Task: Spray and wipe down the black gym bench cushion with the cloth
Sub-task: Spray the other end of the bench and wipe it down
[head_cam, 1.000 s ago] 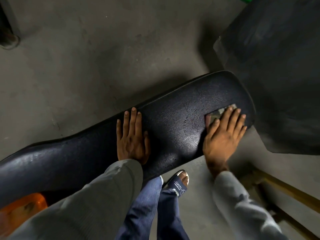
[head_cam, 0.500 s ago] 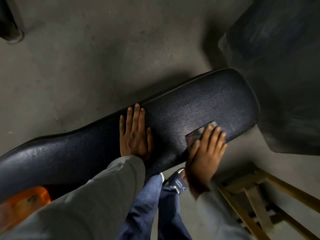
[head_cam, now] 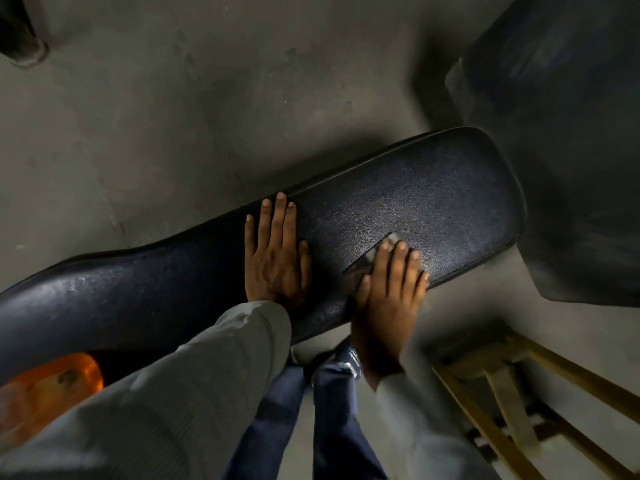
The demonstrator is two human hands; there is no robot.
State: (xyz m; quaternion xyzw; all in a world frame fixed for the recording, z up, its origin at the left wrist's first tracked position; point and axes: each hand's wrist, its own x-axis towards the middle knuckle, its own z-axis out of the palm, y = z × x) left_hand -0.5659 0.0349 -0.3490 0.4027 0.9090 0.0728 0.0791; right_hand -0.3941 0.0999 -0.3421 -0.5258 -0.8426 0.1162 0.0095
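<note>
Writing: white lettering on a dark sandal strap (head_cam: pixel 354 358) at about 5 o'clock from centre; too small and blurred to read. No other labels legible.

Cushion (head_cam: pixel 433 202): black, textured, long; ran from 8 o'clock to 2 o'clock across the view, its rounded end at 2 o'clock. Surface showed a faint sheen.

Cloth (head_cam: pixel 375 254): small, grey, flat on the cushion near its near edge, right of centre; mostly hidden under the right hand, one corner and an edge showing beyond the fingertips.

Right hand (head_cam: pixel 388 299): fingers straight and together, palm down, pressing the cloth against the cushion; not curled round it. Edges blurred.

Left hand (head_cam: pixel 275 258): flat on the cushion at centre, fingers straight and extended toward 12 o'clock, holding nothing; just beside the right hand, not touching it.

Sleeves (head_cam: pixel 194 393): light grey, entering from 7 and 5 o'clock.

Legs (head_cam: pixel 332 427): blue denim, at 6 o'clock, below the cushion's near edge.

Floor (head_cam: pixel 173 116): grey concrete, stained, filling the upper left.

Dark slab (head_cam: pixel 571 150): large, matte, at 2 o'clock, past the cushion's end.

Wooden frame (head_cam: pixel 512 403): at 4 o'clock, on the floor.

Orange object (head_cam: pixel 48 386): at 8 o'clock, partly under the cushion; kind unclear.

Dark post base (head_cam: pixel 24 39): at 10 o'clock corner.
</note>
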